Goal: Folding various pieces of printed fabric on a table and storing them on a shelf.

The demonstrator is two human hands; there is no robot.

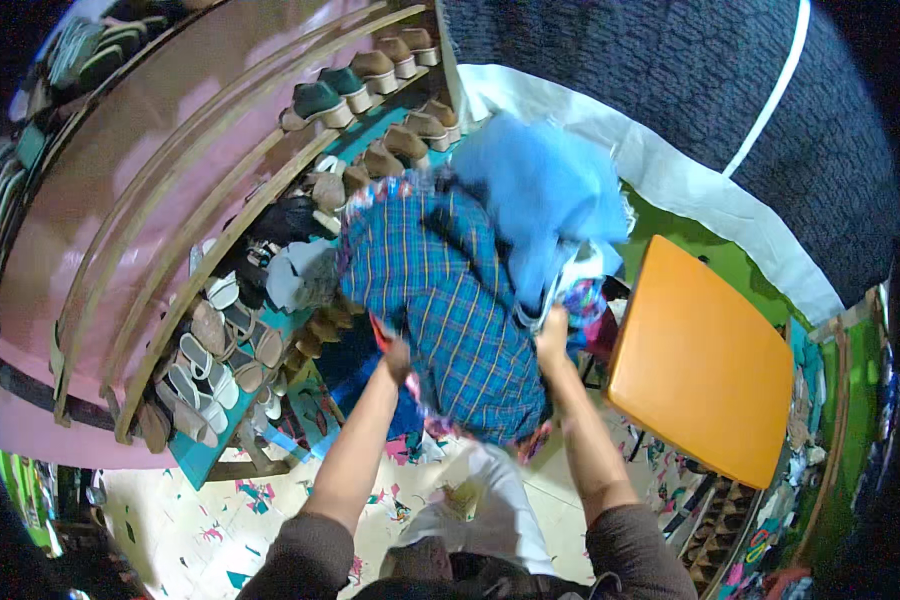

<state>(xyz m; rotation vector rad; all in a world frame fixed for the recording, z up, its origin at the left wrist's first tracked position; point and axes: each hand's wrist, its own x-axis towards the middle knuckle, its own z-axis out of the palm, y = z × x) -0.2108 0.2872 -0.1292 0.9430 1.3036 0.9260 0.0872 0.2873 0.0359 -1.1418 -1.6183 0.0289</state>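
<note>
A blue-green plaid cloth (440, 280) with thin yellow lines hangs in a bundle in front of me, blurred a little by motion. My left hand (397, 358) is closed on its left edge, where a bit of red shows. At the opposite edge my right hand (552, 335) is closed too, its fingertips partly hidden by fabric. Just beyond, a light blue cloth (540, 185) lies against the plaid one. Whitish and multicoloured fabric (580, 290) bunches beside my right hand. Colourful patterned cloth peeks out along the bundle's top and bottom rims.
On the left, a wooden rack (250, 170) carries rows of shoes, with white sandals (205, 370) on its lower teal shelf. An orange board or seat (705, 360) stands close on the right. Coloured scraps (255, 495) litter the tiled floor. Dark textured fabric (650, 80) covers the back.
</note>
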